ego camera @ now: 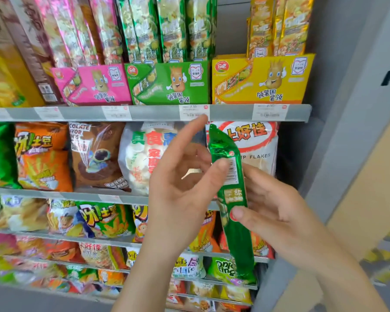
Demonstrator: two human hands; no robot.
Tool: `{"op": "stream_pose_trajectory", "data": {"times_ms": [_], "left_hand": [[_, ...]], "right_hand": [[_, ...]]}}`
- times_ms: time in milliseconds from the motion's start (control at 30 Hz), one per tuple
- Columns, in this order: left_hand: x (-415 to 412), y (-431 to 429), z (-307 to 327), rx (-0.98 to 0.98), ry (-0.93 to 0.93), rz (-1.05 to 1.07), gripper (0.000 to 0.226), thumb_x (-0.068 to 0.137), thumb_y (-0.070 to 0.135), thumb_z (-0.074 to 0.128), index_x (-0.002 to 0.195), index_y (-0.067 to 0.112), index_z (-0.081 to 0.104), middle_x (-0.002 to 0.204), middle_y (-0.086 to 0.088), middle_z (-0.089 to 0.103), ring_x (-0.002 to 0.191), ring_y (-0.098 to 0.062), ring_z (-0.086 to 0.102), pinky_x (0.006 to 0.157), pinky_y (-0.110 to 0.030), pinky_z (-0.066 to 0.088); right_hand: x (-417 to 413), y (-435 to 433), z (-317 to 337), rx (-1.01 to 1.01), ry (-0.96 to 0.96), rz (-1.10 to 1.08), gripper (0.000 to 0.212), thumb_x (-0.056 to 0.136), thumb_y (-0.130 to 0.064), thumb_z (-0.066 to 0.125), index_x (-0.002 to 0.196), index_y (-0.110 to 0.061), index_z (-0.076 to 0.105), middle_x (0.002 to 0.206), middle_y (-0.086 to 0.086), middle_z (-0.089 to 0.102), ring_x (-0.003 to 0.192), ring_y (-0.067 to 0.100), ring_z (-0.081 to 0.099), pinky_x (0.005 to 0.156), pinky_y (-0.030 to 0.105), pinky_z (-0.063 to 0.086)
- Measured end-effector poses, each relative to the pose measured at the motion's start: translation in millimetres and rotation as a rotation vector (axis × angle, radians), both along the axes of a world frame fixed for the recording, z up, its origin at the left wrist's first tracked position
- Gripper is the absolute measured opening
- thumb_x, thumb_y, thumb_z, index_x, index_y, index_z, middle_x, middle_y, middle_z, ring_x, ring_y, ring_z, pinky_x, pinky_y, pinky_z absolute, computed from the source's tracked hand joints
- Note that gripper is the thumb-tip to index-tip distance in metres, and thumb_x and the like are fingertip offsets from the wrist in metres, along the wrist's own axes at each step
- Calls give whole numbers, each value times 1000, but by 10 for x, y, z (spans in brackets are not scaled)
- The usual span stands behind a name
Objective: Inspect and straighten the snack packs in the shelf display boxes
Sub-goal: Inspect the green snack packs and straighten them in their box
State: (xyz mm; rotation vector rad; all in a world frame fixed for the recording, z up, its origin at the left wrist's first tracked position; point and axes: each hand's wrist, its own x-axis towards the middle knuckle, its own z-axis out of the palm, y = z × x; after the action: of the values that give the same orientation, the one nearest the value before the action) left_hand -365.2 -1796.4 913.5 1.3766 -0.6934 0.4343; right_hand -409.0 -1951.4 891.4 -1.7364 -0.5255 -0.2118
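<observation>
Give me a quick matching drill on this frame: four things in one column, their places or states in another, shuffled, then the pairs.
Things:
1. green pack
2. pink box
3. green box
4. yellow box

Places or states:
A. top shelf, rightmost of the three boxes
B. off the shelf, held upright in the right hand, with the left hand touching it
C. top shelf, middle box
D. top shelf, leftmost of the three boxes

Pairs: 1-B, 2-D, 3-C, 4-A
</observation>
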Motion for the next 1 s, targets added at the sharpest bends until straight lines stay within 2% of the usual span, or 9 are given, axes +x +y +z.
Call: {"op": "stream_pose_trajectory", "data": {"times_ms": [133, 233, 333, 400, 533, 667, 800, 900, 1000], "left_hand": [[-148, -155, 37, 26, -23, 56, 15, 82, 15, 69, 96, 17, 74, 90, -13, 67, 78, -9, 62, 68, -15, 49], [-282, -265, -8, -4, -29, 130, 7, 81, 7, 70, 85, 9, 76, 84, -11, 68, 76, -12, 64, 67, -17, 50], [-421, -398, -40, -45, -68, 247, 7, 80, 5, 72, 82, 12, 73, 79, -8, 68, 72, -11, 64, 66, -20, 49], [-479, -478, -36, -72, -67, 308, 10, 79, 7, 73, 77, 17, 72, 76, -4, 67, 70, -10, 63, 65, -20, 48], [-518, -569, 52, -135, 1, 378, 20, 73, 15, 77, 64, 30, 69, 74, 3, 58, 68, -10, 55, 64, -20, 44], [-474, -480, 161, -68, 111, 345, 26, 81, 13, 69, 59, 26, 62, 68, 11, 58, 65, -4, 56, 66, -15, 46], [-367, -284, 229, 69, 131, 273, 24, 83, 20, 69, 60, 23, 64, 72, 11, 61, 74, -10, 56, 76, -28, 45], [-268, -135, 278, 167, 149, 177, 24, 85, 30, 70, 61, 25, 64, 67, 15, 59, 67, -5, 53, 67, -18, 44], [-197, -33, 330, 223, 149, 119, 30, 84, 39, 72, 58, 28, 62, 53, 18, 49, 51, 1, 42, 53, -9, 34]], "right_hand": [[-69, -232, -62, -32, -6, 46, 58, 91, -6, 56, 138, -38, 48, 133, -16, 60, 123, 8, 57, 94, 21, 49], [-146, -328, -142, -18, -47, 47, 61, 90, -13, 57, 135, -52, 46, 133, -17, 58, 125, 8, 54, 92, 28, 52], [-240, -314, -295, -83, -100, -137, 70, 81, -50, 67, 141, -57, 30, 137, -22, 47, 126, 7, 50, 94, 32, 48], [-273, -249, -384, -130, -136, -295, 80, 75, -64, 68, 142, -56, 24, 132, -26, 43, 122, 3, 50, 89, 23, 49], [-247, -264, -427, -146, -340, -443, 51, 90, -41, 60, 136, -37, 40, 119, -14, 55, 108, -3, 55, 82, 6, 44], [-178, -330, -398, -206, -406, -414, 48, 94, -35, 55, 140, -31, 41, 121, -13, 55, 107, 1, 56, 79, 20, 52], [-93, -370, -363, -190, -363, -318, 47, 95, -39, 53, 140, -36, 44, 120, -21, 59, 109, 1, 58, 82, 21, 51], [-48, -389, -335, -107, -278, -182, 44, 94, -37, 56, 135, -48, 45, 126, -35, 55, 118, -11, 52, 90, 2, 39], [4, -415, -295, -65, -160, -22, 41, 93, -44, 57, 132, -50, 46, 131, -37, 52, 124, -12, 47, 94, 1, 35]]}}
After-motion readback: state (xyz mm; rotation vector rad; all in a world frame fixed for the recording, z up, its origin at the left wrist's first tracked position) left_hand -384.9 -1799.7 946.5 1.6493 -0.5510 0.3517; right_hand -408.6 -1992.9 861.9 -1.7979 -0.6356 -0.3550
